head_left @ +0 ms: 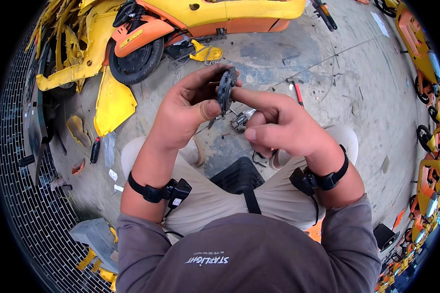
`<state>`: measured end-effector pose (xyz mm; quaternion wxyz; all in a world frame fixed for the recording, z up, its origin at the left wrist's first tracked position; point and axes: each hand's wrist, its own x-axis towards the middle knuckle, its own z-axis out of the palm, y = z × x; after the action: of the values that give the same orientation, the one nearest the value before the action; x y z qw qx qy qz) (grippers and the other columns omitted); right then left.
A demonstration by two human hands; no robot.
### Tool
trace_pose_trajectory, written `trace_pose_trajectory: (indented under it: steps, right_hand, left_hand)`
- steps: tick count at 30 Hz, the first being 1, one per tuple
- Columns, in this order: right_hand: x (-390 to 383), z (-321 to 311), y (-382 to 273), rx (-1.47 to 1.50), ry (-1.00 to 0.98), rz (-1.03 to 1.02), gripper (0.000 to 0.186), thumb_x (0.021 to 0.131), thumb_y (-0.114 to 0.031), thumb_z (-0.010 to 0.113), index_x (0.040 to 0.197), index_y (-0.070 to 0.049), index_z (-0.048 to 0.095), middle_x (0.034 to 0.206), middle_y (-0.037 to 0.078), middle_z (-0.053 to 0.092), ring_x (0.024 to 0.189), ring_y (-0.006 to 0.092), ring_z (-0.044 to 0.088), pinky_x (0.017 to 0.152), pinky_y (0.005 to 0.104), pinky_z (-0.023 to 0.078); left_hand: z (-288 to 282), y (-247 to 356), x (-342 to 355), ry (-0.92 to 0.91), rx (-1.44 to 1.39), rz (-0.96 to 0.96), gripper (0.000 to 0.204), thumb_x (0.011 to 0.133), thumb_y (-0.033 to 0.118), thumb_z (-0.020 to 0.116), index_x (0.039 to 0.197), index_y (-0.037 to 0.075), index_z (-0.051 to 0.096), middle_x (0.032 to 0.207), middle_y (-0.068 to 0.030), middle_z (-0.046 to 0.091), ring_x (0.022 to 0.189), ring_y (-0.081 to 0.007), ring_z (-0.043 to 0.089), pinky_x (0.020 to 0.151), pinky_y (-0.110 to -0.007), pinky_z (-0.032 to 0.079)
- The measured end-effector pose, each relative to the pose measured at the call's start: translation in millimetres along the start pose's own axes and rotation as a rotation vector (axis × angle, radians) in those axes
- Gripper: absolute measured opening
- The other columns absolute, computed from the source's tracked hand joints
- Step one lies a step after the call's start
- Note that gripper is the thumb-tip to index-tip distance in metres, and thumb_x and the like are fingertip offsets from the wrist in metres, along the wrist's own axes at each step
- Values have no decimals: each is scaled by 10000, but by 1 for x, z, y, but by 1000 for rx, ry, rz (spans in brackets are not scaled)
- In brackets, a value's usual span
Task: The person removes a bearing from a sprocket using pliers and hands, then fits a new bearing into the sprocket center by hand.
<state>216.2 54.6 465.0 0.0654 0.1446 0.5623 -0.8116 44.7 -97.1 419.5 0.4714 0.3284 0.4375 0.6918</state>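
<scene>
My left hand (181, 110) grips a dark, round, disc-like metal part (225, 93) by its rim, with the thumb below and the fingers over the top. The disc is held upright and seen nearly edge-on, so most of its faces are hidden. My right hand (283, 122) has its index finger stretched out, the tip at the disc's right side near its centre. Its thumb stands apart and the other fingers are loosely bent, with nothing visible in them. A silver metal part (241, 120) lies on the floor beneath my hands.
A hammer with a red handle (298, 94) lies ahead on the concrete. Far left are a wheel (137, 61), yellow panels (113, 103) and a dark bottle (95, 150). Orange and yellow vehicles (428, 183) line the right. Between my legs is a black object (237, 176).
</scene>
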Motion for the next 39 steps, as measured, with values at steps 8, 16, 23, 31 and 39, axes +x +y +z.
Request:
trace_pose_trajectory:
  steps: [8, 16, 23, 31, 39]
  right_hand:
    - [-1, -4, 9, -240, -29, -132, 610, 892, -86, 579, 1475, -6, 420, 669, 75, 606, 574, 162, 582, 534, 300, 457]
    - [12, -3, 18, -869, 379, -736, 140, 894, -122, 670, 1020, -64, 693, 762, 136, 644, 704, 379, 621, 608, 447, 497]
    - [14, -7, 20, -902, 464, -785, 157, 791, -68, 734, 948, -81, 737, 835, 85, 632, 806, 326, 599, 686, 417, 493]
    - [13, -8, 15, -936, 452, -809, 146, 782, -45, 728, 924, -77, 728, 852, 84, 594, 822, 321, 571, 711, 412, 476]
    - [15, -8, 17, -906, 436, -813, 190, 747, 5, 728, 923, -68, 723, 886, 92, 587, 849, 323, 562, 742, 410, 468]
  left_hand:
    - [3, -1, 4, -27, -80, 2, 748, 833, 323, 810, 1436, 14, 493, 1339, -164, 610, 1248, -264, 586, 1077, -389, 454]
    - [11, -15, 1, -30, -313, -82, 688, 902, 281, 746, 1462, 17, 446, 1419, -203, 538, 1296, -288, 552, 1089, -393, 450]
    - [7, -19, -1, -21, -329, -97, 701, 897, 260, 754, 1471, 18, 433, 1397, -154, 559, 1282, -240, 558, 1059, -358, 470]
    - [11, -17, -1, -9, -336, -96, 735, 887, 268, 767, 1470, -13, 418, 1392, -140, 558, 1265, -236, 564, 1074, -371, 454]
    - [12, -15, -1, -26, -299, -78, 708, 901, 258, 757, 1468, -8, 427, 1399, -135, 552, 1269, -235, 559, 1088, -389, 441]
